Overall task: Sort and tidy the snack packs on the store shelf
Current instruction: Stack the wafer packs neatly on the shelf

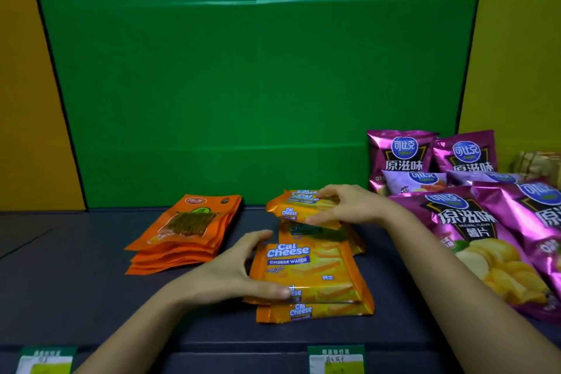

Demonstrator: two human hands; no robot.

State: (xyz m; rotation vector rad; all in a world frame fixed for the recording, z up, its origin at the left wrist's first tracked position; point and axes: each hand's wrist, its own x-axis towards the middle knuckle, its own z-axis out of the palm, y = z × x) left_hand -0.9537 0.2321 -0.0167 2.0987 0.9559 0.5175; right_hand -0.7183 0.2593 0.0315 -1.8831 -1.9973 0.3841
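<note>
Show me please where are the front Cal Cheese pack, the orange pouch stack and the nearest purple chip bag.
front Cal Cheese pack [306,267]: head view, on its printed top face.
orange pouch stack [189,222]: head view, on the top pouch's clear window.
nearest purple chip bag [473,237]: head view, on its front panel.

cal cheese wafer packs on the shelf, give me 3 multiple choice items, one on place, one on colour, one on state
1. Where does the stack of flat orange pouches lie relative to the Cal Cheese wafer packs?
A. to their left
B. to their right
C. on top of them

2. What colour are the chip bags at the right?
A. green
B. magenta-purple
C. white

3. What is the right hand doing?
A. resting flat on the bare shelf
B. gripping the rear wafer pack
C. holding a price tag

Answers: 1 A, the pouches sit left of the wafers. 2 B, the foil is shiny magenta-purple. 3 B, its fingers close round the rear pack, while the left hand holds the front one.
</note>
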